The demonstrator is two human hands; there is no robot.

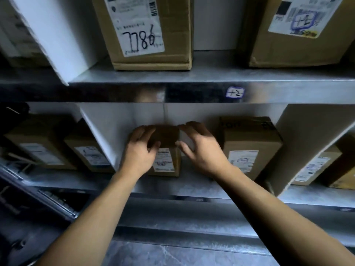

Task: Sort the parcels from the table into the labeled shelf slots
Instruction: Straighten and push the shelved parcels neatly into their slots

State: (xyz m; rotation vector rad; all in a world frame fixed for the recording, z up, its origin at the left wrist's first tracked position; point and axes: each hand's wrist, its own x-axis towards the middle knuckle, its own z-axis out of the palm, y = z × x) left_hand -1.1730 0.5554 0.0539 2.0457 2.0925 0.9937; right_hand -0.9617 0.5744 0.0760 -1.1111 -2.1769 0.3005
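A small brown cardboard parcel [166, 150] with a white label stands on the lower metal shelf [192, 183], in the slot between two white dividers. My left hand [141, 148] grips its left side, fingers over the top edge and thumb on the front. My right hand [201, 144] hovers at its right side with fingers spread and curved; whether it touches the box is unclear. A blue-edged slot tag [235, 92] sits on the shelf edge above.
A taller labelled box [247, 146] stands right of the parcel in the same slot. More boxes [63, 148] fill the left slot, others [317, 167] the right one. The upper shelf holds a box marked 7786 [149, 33] and another box [299, 31].
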